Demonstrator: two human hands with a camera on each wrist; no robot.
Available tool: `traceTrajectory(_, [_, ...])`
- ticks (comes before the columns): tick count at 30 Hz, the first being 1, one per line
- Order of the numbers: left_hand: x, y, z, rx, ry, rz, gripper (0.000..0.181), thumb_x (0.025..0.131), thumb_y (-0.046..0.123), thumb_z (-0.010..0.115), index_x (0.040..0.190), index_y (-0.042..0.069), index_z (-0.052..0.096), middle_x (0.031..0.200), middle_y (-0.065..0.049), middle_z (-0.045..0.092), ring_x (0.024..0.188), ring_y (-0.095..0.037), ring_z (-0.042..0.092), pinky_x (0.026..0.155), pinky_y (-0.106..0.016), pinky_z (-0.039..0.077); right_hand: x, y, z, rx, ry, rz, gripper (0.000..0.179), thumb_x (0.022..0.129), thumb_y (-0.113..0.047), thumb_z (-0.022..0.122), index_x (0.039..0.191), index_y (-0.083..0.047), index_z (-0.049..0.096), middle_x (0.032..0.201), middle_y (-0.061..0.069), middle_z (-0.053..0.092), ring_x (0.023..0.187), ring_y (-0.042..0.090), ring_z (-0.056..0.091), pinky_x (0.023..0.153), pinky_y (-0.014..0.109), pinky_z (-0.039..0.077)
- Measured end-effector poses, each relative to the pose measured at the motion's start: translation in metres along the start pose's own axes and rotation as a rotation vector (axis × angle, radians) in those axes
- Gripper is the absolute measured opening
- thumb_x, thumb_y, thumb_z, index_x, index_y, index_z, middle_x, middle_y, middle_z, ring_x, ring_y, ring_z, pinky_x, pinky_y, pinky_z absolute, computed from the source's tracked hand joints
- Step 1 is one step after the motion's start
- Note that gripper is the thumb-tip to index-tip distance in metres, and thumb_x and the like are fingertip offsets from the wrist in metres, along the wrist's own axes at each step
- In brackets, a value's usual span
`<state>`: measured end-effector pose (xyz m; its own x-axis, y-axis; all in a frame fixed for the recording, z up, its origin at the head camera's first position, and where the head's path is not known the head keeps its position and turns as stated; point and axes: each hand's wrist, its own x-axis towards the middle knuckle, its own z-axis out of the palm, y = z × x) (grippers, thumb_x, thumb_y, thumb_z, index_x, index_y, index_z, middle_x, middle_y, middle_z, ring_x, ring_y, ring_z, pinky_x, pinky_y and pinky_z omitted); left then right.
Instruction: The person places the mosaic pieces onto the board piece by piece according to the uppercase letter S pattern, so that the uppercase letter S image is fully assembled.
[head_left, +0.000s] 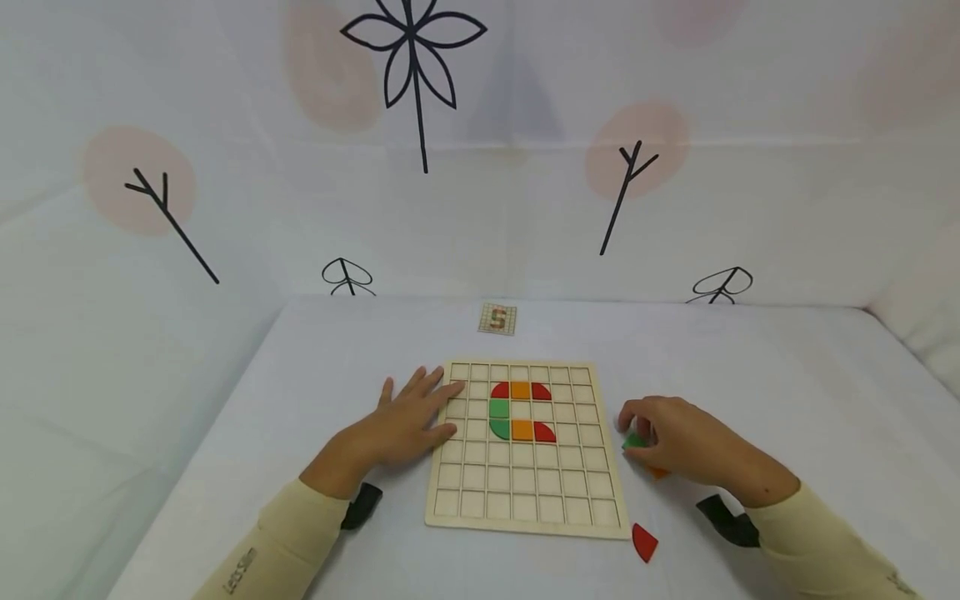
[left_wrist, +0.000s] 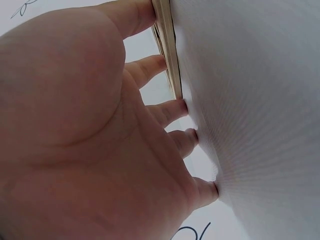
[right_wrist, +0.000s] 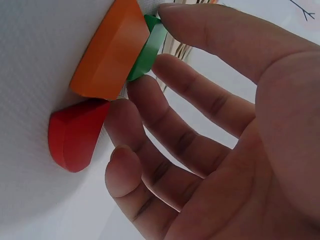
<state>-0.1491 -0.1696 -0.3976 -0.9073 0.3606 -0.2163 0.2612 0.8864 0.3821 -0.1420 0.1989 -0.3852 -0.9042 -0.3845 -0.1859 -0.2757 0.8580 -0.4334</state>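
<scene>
My left hand [head_left: 401,429] lies with fingers spread on the left edge of a pale wooden grid board [head_left: 528,528]; in the left wrist view its thumb and fingertips meet the board's side and the white cloth. Beyond the board's right edge, my right hand [head_left: 678,437] pinches a green tile [right_wrist: 150,50] between thumb and fingertips. An orange tile [right_wrist: 110,55] lies right beside it, mostly covered by the hand in the head view. Next to that, a red rounded tile [right_wrist: 75,137] shows in the right wrist view.
On the board sit several tiles: red quarter-circles [head_left: 540,392], orange squares [head_left: 522,430], a green square [head_left: 498,408] and a green quarter-circle [head_left: 499,428]. A loose red quarter-circle [head_left: 644,543] lies off its lower right corner. A small pattern card [head_left: 486,325] lies behind.
</scene>
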Motion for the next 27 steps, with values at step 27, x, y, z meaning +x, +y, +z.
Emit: traceTrajectory(27, [-0.001, 0.001, -0.002, -0.003, 0.001, -0.011, 0.064, 0.1, 0.043, 0.058, 0.158, 0.033, 0.03, 0.169, -0.004, 0.013, 0.158, -0.029, 0.002, 0.121, -0.066, -0.004, 0.002, -0.025, 0.001, 0.068, 0.057, -0.031, 0.026, 0.084, -0.016, 0.08, 0.107, -0.017, 0.068, 0.088, -0.001, 0.059, 0.073, 0.014, 0.053, 0.049, 0.025, 0.049])
